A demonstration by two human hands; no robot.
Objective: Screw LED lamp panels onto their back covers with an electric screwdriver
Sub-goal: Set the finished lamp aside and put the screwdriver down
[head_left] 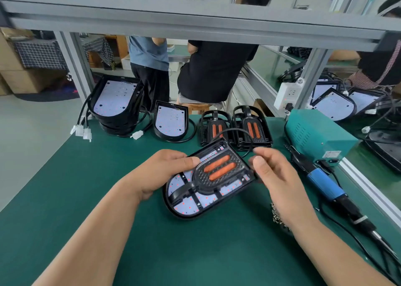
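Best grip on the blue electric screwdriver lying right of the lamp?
Take the electric screwdriver by its blue barrel, right hand from above: it lies flat on the mat, bit pointing away, cable trailing toward you. Left hand grips the lamp.

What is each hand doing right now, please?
Left hand: holding the lamp assembly by its left edge.
Right hand: at the assembly's right corner, blurred; grip cannot be told.

green bench mat [65, 199], lamp stack [115, 105], blue screwdriver [323, 181], teal box [321, 131]
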